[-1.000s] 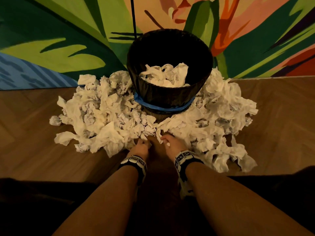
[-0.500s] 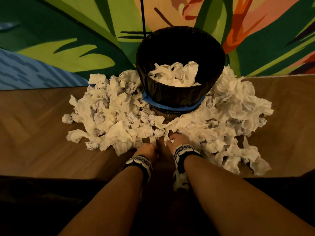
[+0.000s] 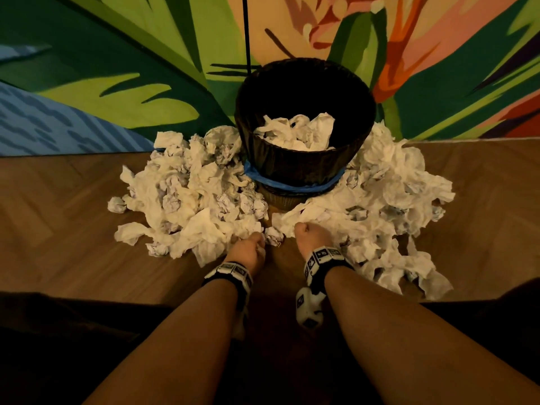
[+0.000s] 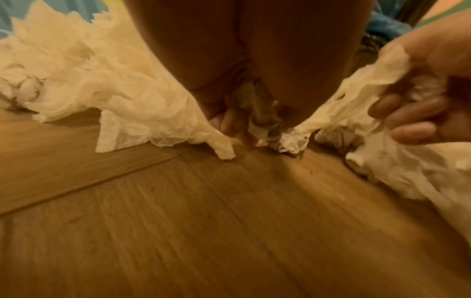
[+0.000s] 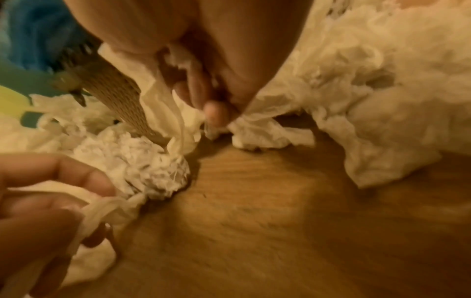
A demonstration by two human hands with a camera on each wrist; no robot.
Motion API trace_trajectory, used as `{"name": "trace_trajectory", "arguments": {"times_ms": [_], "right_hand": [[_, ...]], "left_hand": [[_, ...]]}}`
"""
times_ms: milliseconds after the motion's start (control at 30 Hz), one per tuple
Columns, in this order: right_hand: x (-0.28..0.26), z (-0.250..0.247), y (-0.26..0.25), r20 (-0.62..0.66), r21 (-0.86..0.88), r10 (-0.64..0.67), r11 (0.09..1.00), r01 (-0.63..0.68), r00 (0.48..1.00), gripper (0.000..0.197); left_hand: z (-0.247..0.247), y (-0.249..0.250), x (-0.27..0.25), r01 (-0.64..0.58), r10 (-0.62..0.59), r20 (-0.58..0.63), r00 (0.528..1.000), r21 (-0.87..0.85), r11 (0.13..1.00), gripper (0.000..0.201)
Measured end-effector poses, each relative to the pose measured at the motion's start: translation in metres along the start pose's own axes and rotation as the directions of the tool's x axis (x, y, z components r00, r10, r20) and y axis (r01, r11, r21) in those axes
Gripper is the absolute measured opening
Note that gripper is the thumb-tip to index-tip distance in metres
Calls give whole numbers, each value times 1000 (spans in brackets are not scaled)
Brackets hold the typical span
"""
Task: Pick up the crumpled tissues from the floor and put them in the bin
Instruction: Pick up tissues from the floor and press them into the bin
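Observation:
A dark round bin (image 3: 304, 165) with a blue band stands against the wall, with some white tissues (image 3: 298, 131) inside. Heaps of crumpled tissues lie on the floor to its left (image 3: 190, 194) and right (image 3: 388, 194). My left hand (image 3: 251, 249) sits at the near edge of the left heap, its fingers curled round tissue (image 4: 178, 121). My right hand (image 3: 309, 233) is at the near edge of the right heap, fingers closed on a bunch of tissue (image 5: 178, 113). A small tissue ball (image 3: 273, 236) lies between the two hands.
Wooden herringbone floor (image 3: 73, 244) stretches bare to the left, right and near side. A painted wall (image 3: 117, 83) with leaves rises just behind the bin. A thin dark pole (image 3: 247, 30) runs up the wall behind the bin. My dark-clad legs frame the bottom corners.
Both hands have closed on tissue at the near edges of the heaps, the right fist curling tighter. The head camera has shifted, so the bin sits further right in view.

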State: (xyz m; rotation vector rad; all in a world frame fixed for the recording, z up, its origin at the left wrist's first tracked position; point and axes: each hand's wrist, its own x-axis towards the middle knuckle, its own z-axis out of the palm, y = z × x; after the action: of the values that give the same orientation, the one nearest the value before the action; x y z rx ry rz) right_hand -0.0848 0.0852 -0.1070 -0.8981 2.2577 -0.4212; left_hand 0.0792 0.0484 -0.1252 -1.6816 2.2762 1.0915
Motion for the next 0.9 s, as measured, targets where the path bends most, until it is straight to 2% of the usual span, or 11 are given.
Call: {"name": "trace_trajectory", "arguments": {"times_ms": [100, 200, 300, 433, 500, 567, 600, 700, 767, 833, 900], "right_hand": [[-3, -7, -2, -114, 142, -88, 984, 104, 990, 42], [-4, -22, -12, -97, 184, -108, 975, 124, 989, 45], [-8, -45, -29, -36, 336, -136, 931, 140, 990, 37], [-18, -74, -59, 106, 504, -281, 842, 192, 954, 29], [-22, -86, -71, 82, 570, -315, 793, 215, 945, 30], [-26, -93, -81, 54, 625, -339, 745, 233, 939, 35], [-28, -95, -84, 57, 653, -357, 720, 236, 932, 38], [-37, -103, -95, 36, 702, -427, 655, 282, 904, 47], [-37, -114, -100, -60, 626, -433, 686, 372, 899, 44], [-37, -127, -105, -153, 472, -453, 747, 468, 878, 30], [-40, -138, -109, -164, 324, -521, 774, 544, 838, 12]], "left_hand": [[-5, 2, -2, -19, 11, -126, 992, -60, 998, 26], [-14, 6, -3, 7, -42, -243, 969, -145, 989, 23], [-26, 12, 0, -53, -67, -308, 949, -364, 930, 41], [-53, 32, 1, -228, 29, -361, 932, -523, 821, 40], [-65, 43, 2, -305, 138, -329, 934, -537, 787, 58], [-72, 56, 0, -354, 238, -288, 927, -474, 806, 70], [-73, 62, -2, -369, 273, -266, 925, -447, 815, 63], [-76, 80, -8, -408, 356, -200, 913, -398, 822, 10], [-85, 84, -11, -418, 350, -239, 906, -362, 834, 9], [-105, 86, -14, -416, 299, -330, 896, -382, 825, 7], [-131, 92, -21, -471, 306, -420, 854, -377, 797, 12]]}}
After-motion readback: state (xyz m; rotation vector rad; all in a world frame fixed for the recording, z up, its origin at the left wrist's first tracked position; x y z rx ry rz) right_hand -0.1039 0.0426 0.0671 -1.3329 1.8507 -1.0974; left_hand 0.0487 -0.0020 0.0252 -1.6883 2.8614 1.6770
